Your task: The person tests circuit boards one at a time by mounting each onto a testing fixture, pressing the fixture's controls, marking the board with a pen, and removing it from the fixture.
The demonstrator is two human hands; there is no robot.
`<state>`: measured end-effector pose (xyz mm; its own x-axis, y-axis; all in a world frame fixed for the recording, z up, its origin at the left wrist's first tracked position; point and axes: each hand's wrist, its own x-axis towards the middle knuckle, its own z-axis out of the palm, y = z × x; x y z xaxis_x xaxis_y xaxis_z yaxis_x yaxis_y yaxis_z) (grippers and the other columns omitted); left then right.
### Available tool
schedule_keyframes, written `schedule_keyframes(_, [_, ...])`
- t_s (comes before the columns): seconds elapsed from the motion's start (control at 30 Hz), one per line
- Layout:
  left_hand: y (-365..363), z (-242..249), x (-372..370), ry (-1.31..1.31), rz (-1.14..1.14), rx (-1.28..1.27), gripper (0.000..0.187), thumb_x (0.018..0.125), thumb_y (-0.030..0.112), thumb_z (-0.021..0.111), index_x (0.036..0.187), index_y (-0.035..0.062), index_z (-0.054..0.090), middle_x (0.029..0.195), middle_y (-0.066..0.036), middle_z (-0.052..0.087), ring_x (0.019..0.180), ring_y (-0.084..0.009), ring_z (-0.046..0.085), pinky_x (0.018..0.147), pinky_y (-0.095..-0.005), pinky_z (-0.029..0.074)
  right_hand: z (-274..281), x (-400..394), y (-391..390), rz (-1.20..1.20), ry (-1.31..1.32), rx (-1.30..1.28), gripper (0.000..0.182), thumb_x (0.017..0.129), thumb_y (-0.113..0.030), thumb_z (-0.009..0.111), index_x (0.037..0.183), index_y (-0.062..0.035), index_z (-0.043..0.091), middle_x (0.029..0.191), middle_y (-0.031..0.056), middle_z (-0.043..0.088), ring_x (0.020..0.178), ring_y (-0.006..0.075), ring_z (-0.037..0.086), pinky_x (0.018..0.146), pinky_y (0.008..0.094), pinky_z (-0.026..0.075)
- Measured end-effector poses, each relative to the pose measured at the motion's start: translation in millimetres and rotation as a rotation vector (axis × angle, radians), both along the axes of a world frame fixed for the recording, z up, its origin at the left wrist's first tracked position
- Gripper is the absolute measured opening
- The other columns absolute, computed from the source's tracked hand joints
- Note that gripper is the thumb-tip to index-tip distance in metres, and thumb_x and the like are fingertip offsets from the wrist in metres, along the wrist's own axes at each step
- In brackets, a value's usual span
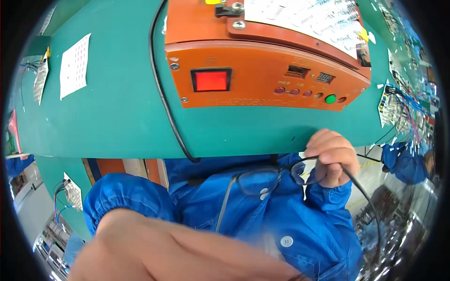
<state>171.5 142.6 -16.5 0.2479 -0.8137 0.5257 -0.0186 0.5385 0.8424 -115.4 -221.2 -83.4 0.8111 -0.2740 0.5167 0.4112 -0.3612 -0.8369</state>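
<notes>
Near the bottom edge, my left hand (164, 248) looms large and blurred close to the camera; its fingertips and anything in them cannot be made out. My right hand (333, 157) is closed by the green table's front edge, thumb and fingers pinching the dark frame of a pair of glasses (257, 181). The glasses hang in front of the blue work coat (197, 201), lenses to the left of this hand, one thin arm slanting down. Beyond the hands stands an orange machine (262, 75) with a lit red switch (211, 81) and a green button (330, 99).
A black cable (161, 91) runs down the green table (117, 126) left of the machine. White paper (74, 66) lies at the left. Wired circuit boards stand at the left (41, 79) and right (388, 105). A blue-sleeved person (407, 164) is at the far right.
</notes>
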Motion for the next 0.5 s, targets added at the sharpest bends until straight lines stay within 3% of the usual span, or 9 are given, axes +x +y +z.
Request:
schedule_keyframes(0.03, [-3.4,-14.6,7.2,0.018,0.007,0.008,0.091,0.080,0.076,0.060,0.132,0.0023,0.052,0.125,-0.019,0.064,0.120,-0.0396,0.059,0.106,-0.0491,0.041,1.2,-4.0,-1.9,-0.055,0.006,-0.056,0.029,0.106,-0.028,0.051,0.100,-0.0013,0.059,0.082,0.0169,0.065,0.066,0.0248,0.060,0.061,0.0382,0.049])
schedule_keyframes(0.07, [-86.2,-15.2,-35.1,0.035,0.010,0.015,0.092,0.080,0.078,0.060,0.132,0.0023,0.051,0.124,-0.019,0.064,0.119,-0.0398,0.060,0.106,-0.0493,0.041,3.3,-7.8,-5.3,-0.083,0.012,-0.083,0.029,0.107,-0.028,0.050,0.101,-0.0015,0.059,0.082,0.0171,0.065,0.066,0.0250,0.060,0.061,0.0384,0.048])
schedule_keyframes(0.1, [-103.6,-12.9,-50.2,0.053,0.013,0.022,0.094,0.080,0.079,0.060,0.133,0.0024,0.051,0.123,-0.019,0.065,0.119,-0.0399,0.060,0.107,-0.0495,0.041,4.9,-10.9,-6.5,-0.112,0.020,-0.110,0.028,0.107,-0.028,0.049,0.102,-0.0017,0.058,0.082,0.0172,0.065,0.066,0.0252,0.059,0.061,0.0385,0.048])
schedule_keyframes(0.23, [-123.1,-11.2,-69.6,0.118,0.026,0.024,0.100,0.080,0.084,0.059,0.136,0.0026,0.049,0.121,-0.019,0.066,0.117,-0.0406,0.061,0.107,-0.0503,0.039,7.1,-14.0,-0.9,-0.125,-0.007,-0.046,0.027,0.107,-0.027,0.048,0.103,-0.0022,0.057,0.082,0.0172,0.065,0.066,0.0252,0.059,0.061,0.0384,0.047])
schedule_keyframes(0.33, [-119.1,-37.8,-69.7,-0.131,0.133,0.087,0.112,0.076,0.086,0.061,0.138,-0.0071,0.050,0.126,-0.030,0.063,0.120,-0.0416,0.061,0.103,-0.0511,0.046,6.0,-14.7,3.5,-0.093,-0.049,-0.034,0.028,0.107,-0.029,0.046,0.102,-0.0032,0.056,0.083,0.0172,0.065,0.065,0.0242,0.059,0.060,0.0376,0.046])
schedule_keyframes(0.37, [-118.6,-41.8,-72.9,-0.145,0.156,0.161,0.100,0.079,0.070,0.075,0.135,-0.0095,0.053,0.124,-0.030,0.064,0.118,-0.0405,0.062,0.101,-0.0486,0.048,6.0,-14.8,5.2,-0.094,-0.045,-0.025,0.028,0.107,-0.029,0.046,0.102,-0.0032,0.056,0.083,0.0172,0.065,0.065,0.0242,0.059,0.060,0.0376,0.046])
schedule_keyframes(0.43, [-112.5,-41.1,-83.8,-0.221,0.149,0.312,0.079,0.076,0.046,0.087,0.125,-0.0102,0.061,0.120,-0.030,0.066,0.111,-0.0386,0.065,0.096,-0.0456,0.051,6.6,-13.8,8.6,-0.062,-0.081,0.046,0.030,0.108,-0.031,0.044,0.103,-0.0039,0.055,0.083,0.0165,0.064,0.064,0.0230,0.058,0.059,0.0368,0.046])
schedule_keyframes(0.47, [-117.5,-33.8,-88.5,-0.137,0.195,0.322,0.053,0.068,0.015,0.091,0.112,-0.0063,0.070,0.110,-0.022,0.072,0.096,-0.0351,0.071,0.083,-0.0397,0.057,6.3,-12.9,10.6,-0.064,-0.095,0.059,0.031,0.108,-0.033,0.042,0.103,-0.0053,0.054,0.081,0.0146,0.063,0.063,0.0216,0.057,0.058,0.0358,0.045])
schedule_keyframes(0.5, [-115.5,-36.8,-87.6,-0.135,0.190,0.330,0.053,0.068,0.015,0.091,0.112,-0.0063,0.070,0.110,-0.022,0.072,0.096,-0.0351,0.071,0.083,-0.0397,0.057,7.3,-10.8,13.3,-0.069,-0.091,0.068,0.031,0.108,-0.033,0.042,0.103,-0.0053,0.054,0.081,0.0146,0.063,0.063,0.0216,0.057,0.058,0.0358,0.045])
